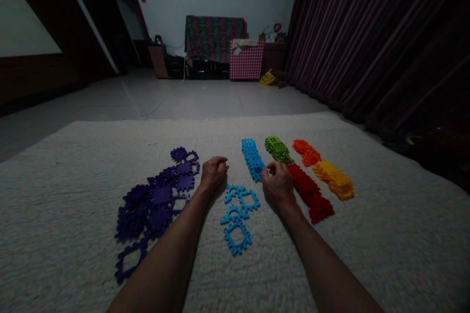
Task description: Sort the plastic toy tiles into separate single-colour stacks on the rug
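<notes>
My left hand point(215, 172) rests on the pale mat between the purple and blue pieces. Its fingers are curled closed, and nothing shows in them. My right hand point(278, 185) has its thumb and fingers curled in a pinch at the near end of a row of overlapping blue interlocking tiles point(251, 155). Whether a tile is in that pinch I cannot make out. Several loose blue frame-shaped pieces point(237, 238) lie between my forearms. Red tiles point(308, 190) lie in a stacked row just right of my right hand, with green tiles point(277, 148) beyond it.
Purple tiles point(160, 195) spread in a heap left of my left arm. Orange tiles point(306, 151) and yellow tiles point(335, 179) lie at the right. The mat point(106, 146) ends at a tiled floor point(205, 100). Dark curtains point(348, 34) hang along the right side.
</notes>
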A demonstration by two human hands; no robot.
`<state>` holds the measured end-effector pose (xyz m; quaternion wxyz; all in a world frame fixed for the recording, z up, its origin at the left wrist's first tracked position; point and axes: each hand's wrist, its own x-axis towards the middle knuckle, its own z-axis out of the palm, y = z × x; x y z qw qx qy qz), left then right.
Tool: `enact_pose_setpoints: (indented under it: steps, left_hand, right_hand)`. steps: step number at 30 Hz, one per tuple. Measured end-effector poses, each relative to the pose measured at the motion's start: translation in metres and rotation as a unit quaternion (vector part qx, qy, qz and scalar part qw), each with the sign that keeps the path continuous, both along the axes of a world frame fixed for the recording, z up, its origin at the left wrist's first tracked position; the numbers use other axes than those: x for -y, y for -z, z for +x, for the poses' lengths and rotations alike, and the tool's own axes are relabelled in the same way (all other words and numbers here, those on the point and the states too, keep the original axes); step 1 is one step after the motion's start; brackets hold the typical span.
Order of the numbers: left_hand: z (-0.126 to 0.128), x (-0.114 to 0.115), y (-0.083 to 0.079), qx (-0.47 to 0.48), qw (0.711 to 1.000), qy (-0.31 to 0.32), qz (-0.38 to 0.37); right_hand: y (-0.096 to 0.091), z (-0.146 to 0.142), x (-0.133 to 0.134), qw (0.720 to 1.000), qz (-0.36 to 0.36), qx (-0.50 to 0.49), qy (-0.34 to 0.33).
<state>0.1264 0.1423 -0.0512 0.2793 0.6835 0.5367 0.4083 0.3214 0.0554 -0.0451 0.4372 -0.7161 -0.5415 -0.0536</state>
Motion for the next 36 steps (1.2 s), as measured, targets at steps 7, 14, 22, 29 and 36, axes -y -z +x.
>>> enact_pose_setpoints:
  steps: [7, 14, 22, 29, 36]
  left_hand:
    - [0.001, 0.000, 0.000, 0.009, 1.000, -0.002, -0.008]
    - [0.001, -0.002, 0.003, 0.005, 1.000, -0.002, 0.002]
    - [0.000, -0.002, 0.002, 0.003, 1.000, 0.002, -0.010]
    - [0.000, -0.001, 0.001, -0.005, 1.000, -0.002, 0.008]
    - [0.000, -0.002, 0.002, -0.001, 1.000, 0.003, 0.009]
  right_hand:
    - [-0.015, -0.023, 0.030, 0.984, -0.078, 0.028, -0.157]
    - [-0.015, -0.049, 0.054, 0.967, -0.206, 0.069, -0.132]
    - [-0.016, -0.051, 0.050, 0.965, -0.218, 0.069, -0.128]
    - [-0.020, -0.027, 0.028, 0.994, -0.089, 0.032, -0.051]
    - [-0.002, -0.019, 0.019, 0.997, -0.067, 0.039, -0.015]
